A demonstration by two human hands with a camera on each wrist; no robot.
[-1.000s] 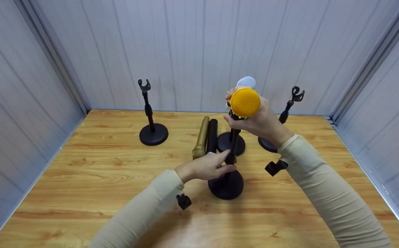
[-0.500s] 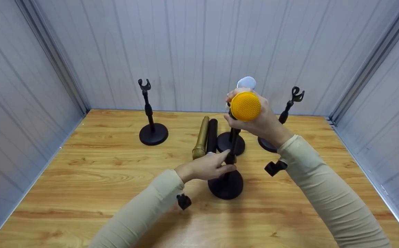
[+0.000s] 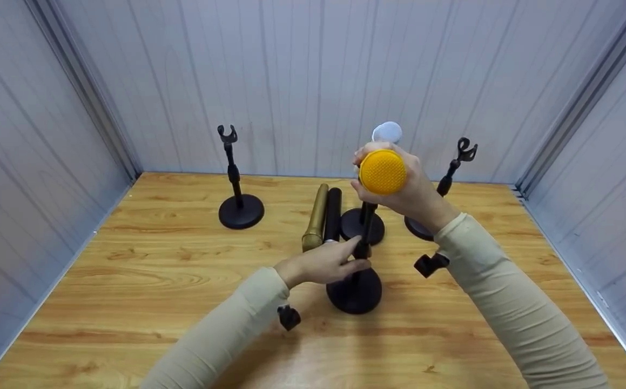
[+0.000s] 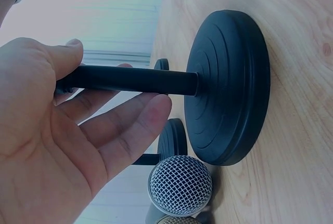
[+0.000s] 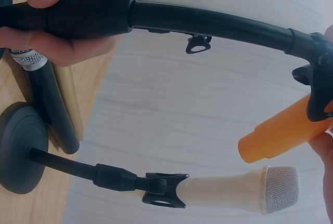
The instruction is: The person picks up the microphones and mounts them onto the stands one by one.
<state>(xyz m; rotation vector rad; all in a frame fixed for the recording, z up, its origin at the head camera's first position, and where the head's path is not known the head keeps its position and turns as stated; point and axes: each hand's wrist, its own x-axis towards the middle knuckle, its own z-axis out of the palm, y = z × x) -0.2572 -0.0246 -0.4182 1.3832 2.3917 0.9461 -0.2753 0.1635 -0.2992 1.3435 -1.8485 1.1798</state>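
My left hand (image 3: 324, 263) grips the upright of the nearest black microphone stand (image 3: 354, 296) at its collar (image 5: 93, 13), thumb on one side and fingers on the other. Above it, my right hand (image 3: 418, 189) holds an orange microphone (image 3: 383, 172), its yellow-orange head facing the head camera. The right wrist view shows the orange body (image 5: 283, 128) tilted against the black clip (image 5: 317, 86) at the stand's top. Part of the microphone and most of the right hand's fingers are out of that view. The stand's round base (image 4: 226, 89) rests upright on the table.
Just behind, a white microphone (image 5: 223, 190) sits in another stand's clip. A gold microphone (image 3: 315, 217) and a black microphone (image 3: 333, 213) lie beside that stand's base. Stands with bare clips stand at left (image 3: 241, 209) and right (image 3: 445, 186). Walls (image 3: 313, 86) enclose the table (image 3: 145, 292).
The orange microphone and my right hand have come down slightly, and the microphone's head now covers more of the stand's top. My left hand keeps its place on the upright.
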